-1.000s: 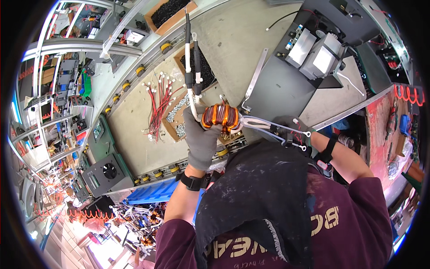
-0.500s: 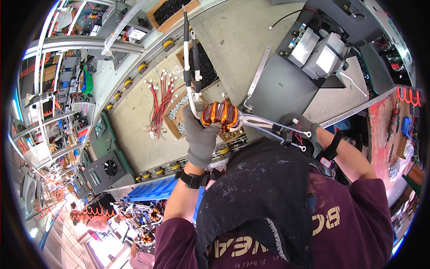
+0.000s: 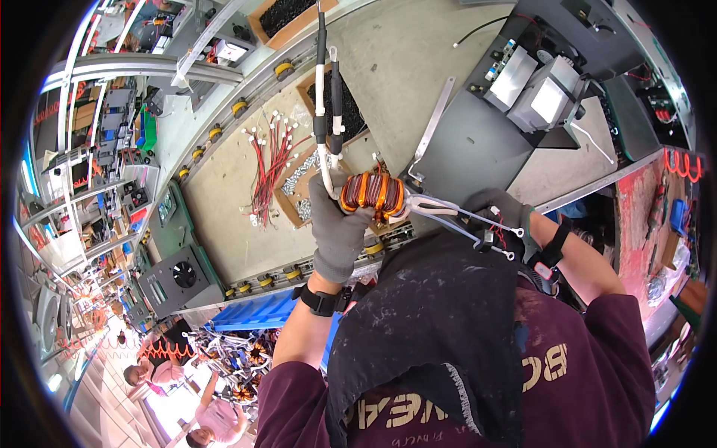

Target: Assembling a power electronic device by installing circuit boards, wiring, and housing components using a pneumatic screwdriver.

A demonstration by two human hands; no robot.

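My left hand [image 3: 336,231], in a grey glove, is closed around one end of a coil [image 3: 372,196] wound in brown wire with orange bands. From that end, thick white leads with black sleeving [image 3: 321,97] stretch away over the bench. White and grey leads with ring terminals [image 3: 448,207] run from the coil's other end to my right hand [image 3: 499,210]. That gloved hand is curled at these leads; its fingertips are partly hidden. A small connector with thin red wires [image 3: 494,233] hangs beside it.
Red wires with white plugs [image 3: 272,164] and a box of screws [image 3: 299,187] lie left of the coil. Beyond are a box of black parts [image 3: 347,112] and a metal strip [image 3: 433,127]. A dark metal housing [image 3: 478,142] stands right. Co-workers [image 3: 216,422] are at lower left.
The coil and its long leads have shifted slightly right with my left hand. Around my right hand the lead ends have moved a little. Co-workers at lower left show more fully.
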